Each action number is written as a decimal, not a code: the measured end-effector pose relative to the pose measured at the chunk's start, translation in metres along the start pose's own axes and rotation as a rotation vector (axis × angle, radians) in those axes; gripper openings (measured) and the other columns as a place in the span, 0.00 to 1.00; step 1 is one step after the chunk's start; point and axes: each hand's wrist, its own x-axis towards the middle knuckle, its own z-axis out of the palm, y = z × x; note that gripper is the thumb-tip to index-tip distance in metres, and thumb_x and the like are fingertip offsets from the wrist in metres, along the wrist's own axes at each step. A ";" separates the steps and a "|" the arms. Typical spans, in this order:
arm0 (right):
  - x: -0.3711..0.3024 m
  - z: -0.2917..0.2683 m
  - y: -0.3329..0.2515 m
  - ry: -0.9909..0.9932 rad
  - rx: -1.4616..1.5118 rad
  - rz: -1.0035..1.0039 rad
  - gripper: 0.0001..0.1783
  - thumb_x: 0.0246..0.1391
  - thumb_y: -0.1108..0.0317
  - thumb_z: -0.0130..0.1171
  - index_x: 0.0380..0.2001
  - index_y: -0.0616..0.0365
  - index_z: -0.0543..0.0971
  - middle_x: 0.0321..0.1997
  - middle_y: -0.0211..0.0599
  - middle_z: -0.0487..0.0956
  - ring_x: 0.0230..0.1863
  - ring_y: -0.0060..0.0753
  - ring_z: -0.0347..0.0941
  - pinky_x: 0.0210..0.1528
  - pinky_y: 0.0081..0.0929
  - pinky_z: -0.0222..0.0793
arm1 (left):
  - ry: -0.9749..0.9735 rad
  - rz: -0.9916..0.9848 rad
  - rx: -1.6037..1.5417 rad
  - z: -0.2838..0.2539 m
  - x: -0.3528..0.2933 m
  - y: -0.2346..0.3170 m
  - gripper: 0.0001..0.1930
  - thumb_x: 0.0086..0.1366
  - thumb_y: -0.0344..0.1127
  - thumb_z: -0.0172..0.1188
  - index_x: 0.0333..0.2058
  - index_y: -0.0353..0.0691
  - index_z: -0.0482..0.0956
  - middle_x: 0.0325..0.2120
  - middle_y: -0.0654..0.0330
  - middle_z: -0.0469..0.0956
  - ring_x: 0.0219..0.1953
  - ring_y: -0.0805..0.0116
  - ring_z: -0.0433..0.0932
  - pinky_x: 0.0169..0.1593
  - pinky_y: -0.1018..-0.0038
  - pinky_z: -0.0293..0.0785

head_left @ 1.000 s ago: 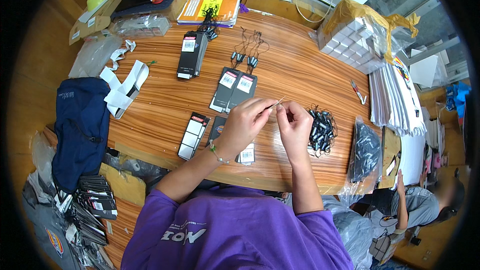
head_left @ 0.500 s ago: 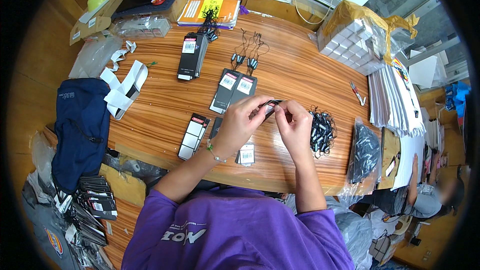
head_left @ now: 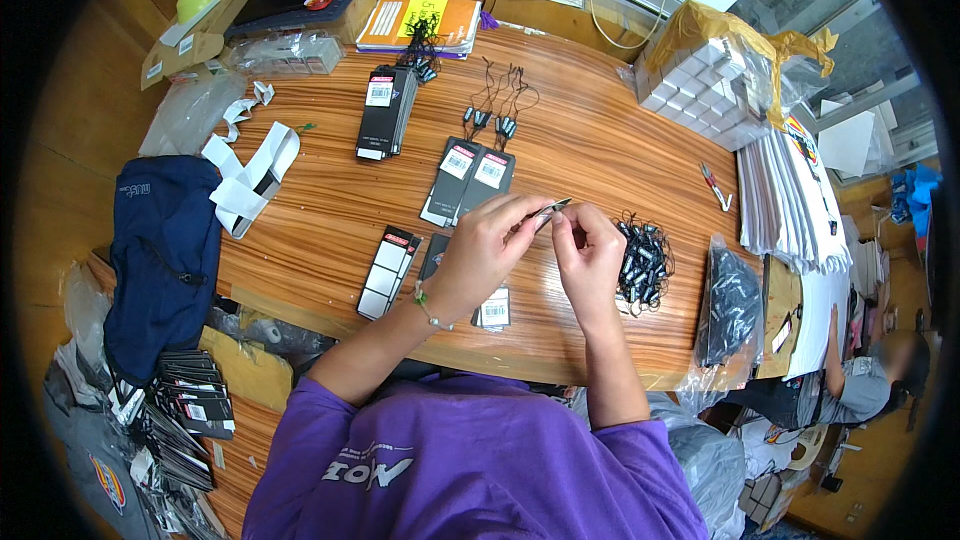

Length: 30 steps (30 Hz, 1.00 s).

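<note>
Over the middle of the wooden table, my left hand (head_left: 487, 242) and my right hand (head_left: 591, 252) meet at a small dark hang tag (head_left: 556, 206). Fingertips of both hands pinch it, and its face is mostly hidden. Just beyond lie two grey hang tags (head_left: 440, 202) with white barcode stickers and black strings. A sheet of white stickers on black backing (head_left: 388, 274) is left of my left wrist, while small white barcode tags (head_left: 493, 310) sit between my forearms. Beside my right hand is a heap of black string loops (head_left: 646, 262).
A stack of black tags (head_left: 384, 118) stands farther back. Red-handled snips (head_left: 715, 186), a plastic bag of black strings (head_left: 728, 305) and wrapped white boxes (head_left: 692, 90) are at right. A navy bag (head_left: 160, 250) lies left. Another person (head_left: 850, 390) is at far right.
The tag between my fingers has tilted, now showing a thin edge. My hands have shifted only slightly, and both still pinch it.
</note>
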 end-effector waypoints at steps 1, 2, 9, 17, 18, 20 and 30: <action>-0.002 0.001 0.001 0.004 0.050 0.057 0.04 0.48 0.76 0.56 0.22 0.65 0.74 0.15 0.34 0.68 0.17 0.21 0.62 0.20 0.20 0.57 | 0.002 0.018 0.016 -0.001 -0.001 0.001 0.10 0.57 0.24 0.56 0.39 0.33 0.76 0.31 0.56 0.77 0.29 0.68 0.76 0.31 0.77 0.71; -0.003 0.003 0.001 0.009 0.100 0.114 0.04 0.48 0.76 0.56 0.22 0.65 0.74 0.15 0.32 0.68 0.17 0.19 0.61 0.19 0.18 0.56 | 0.003 0.036 0.033 -0.001 -0.001 0.002 0.10 0.57 0.24 0.56 0.39 0.33 0.76 0.30 0.56 0.77 0.29 0.67 0.76 0.31 0.77 0.71; -0.009 0.011 0.007 0.034 0.453 0.255 0.07 0.51 0.74 0.56 0.21 0.65 0.74 0.16 0.26 0.68 0.19 0.13 0.58 0.19 0.16 0.53 | -0.008 0.059 0.082 -0.001 -0.003 0.006 0.10 0.57 0.24 0.55 0.39 0.33 0.75 0.29 0.55 0.76 0.28 0.65 0.75 0.31 0.75 0.71; 0.003 0.000 0.004 0.076 -0.006 -0.108 0.07 0.44 0.73 0.63 0.21 0.63 0.74 0.20 0.35 0.73 0.19 0.31 0.66 0.24 0.25 0.63 | -0.035 0.020 0.095 -0.011 -0.003 -0.004 0.10 0.57 0.24 0.55 0.39 0.34 0.76 0.31 0.55 0.78 0.30 0.69 0.77 0.31 0.78 0.72; 0.004 -0.001 0.004 0.125 -0.026 -0.169 0.08 0.44 0.72 0.64 0.21 0.63 0.74 0.20 0.34 0.73 0.19 0.31 0.67 0.25 0.25 0.63 | -0.049 -0.042 0.040 -0.011 -0.003 -0.004 0.10 0.58 0.24 0.55 0.40 0.34 0.76 0.32 0.55 0.78 0.31 0.70 0.77 0.32 0.78 0.73; 0.005 -0.004 0.010 0.102 0.061 -0.035 0.10 0.41 0.72 0.66 0.24 0.65 0.76 0.22 0.33 0.75 0.22 0.26 0.68 0.28 0.22 0.65 | -0.077 -0.164 -0.069 -0.012 -0.004 -0.003 0.11 0.58 0.25 0.55 0.41 0.34 0.76 0.34 0.55 0.78 0.32 0.73 0.78 0.34 0.79 0.74; -0.002 -0.011 0.028 -0.163 0.362 0.214 0.06 0.46 0.75 0.63 0.29 0.64 0.76 0.26 0.28 0.76 0.28 0.15 0.70 0.32 0.13 0.66 | -0.199 -0.208 -0.095 -0.012 0.004 0.006 0.11 0.59 0.27 0.56 0.41 0.35 0.77 0.33 0.56 0.80 0.33 0.74 0.78 0.35 0.80 0.73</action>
